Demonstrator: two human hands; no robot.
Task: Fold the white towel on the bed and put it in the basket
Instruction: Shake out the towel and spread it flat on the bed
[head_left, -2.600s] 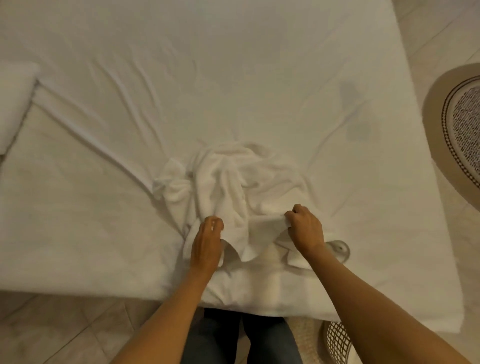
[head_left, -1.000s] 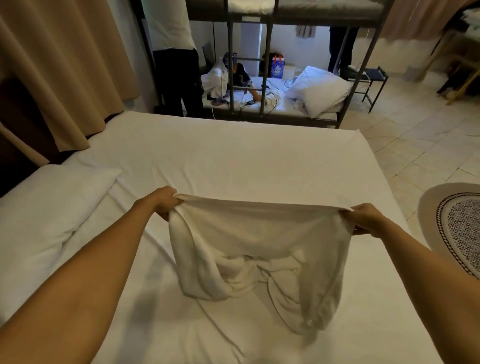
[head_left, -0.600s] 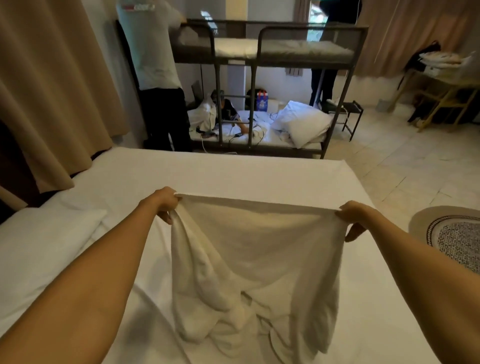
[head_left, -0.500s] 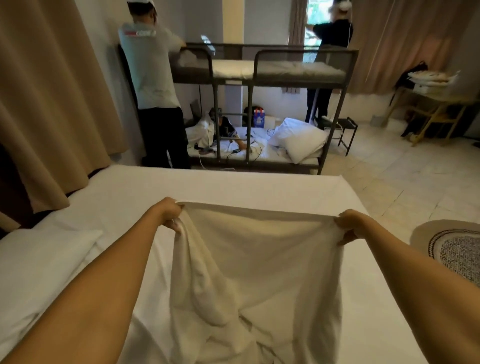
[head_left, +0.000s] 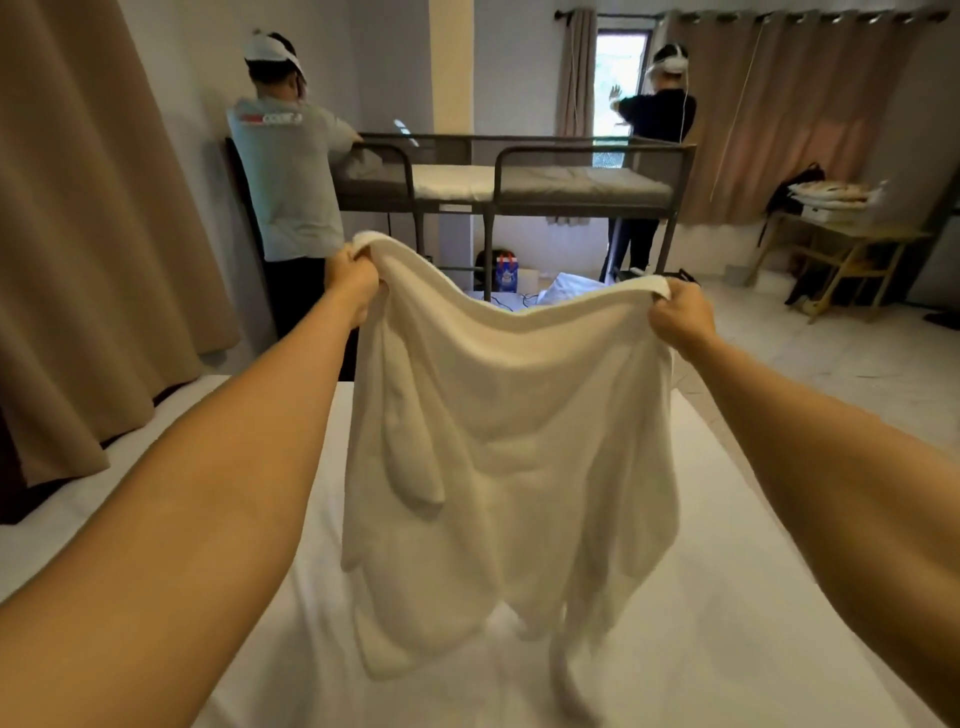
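The white towel (head_left: 509, 441) hangs spread in the air over the bed (head_left: 727, 597), held up by its top edge. My left hand (head_left: 353, 280) grips the top left corner. My right hand (head_left: 680, 312) grips the top right corner, a little lower than the left. The top edge sags between the two hands. The towel's lower part is bunched and uneven, with its lowest folds close to the sheet. The basket is out of view.
A grey metal bunk bed (head_left: 519, 176) stands beyond the bed's far end. One person (head_left: 285, 171) stands at its left end, another (head_left: 660, 109) by the window. Beige curtains (head_left: 93, 234) hang at left. A wooden table (head_left: 841, 244) stands at right on the tiled floor.
Both hands have lifted the towel from a crumpled heap on the bed to spread in the air. In the last half second they rose higher and the view tilted up.
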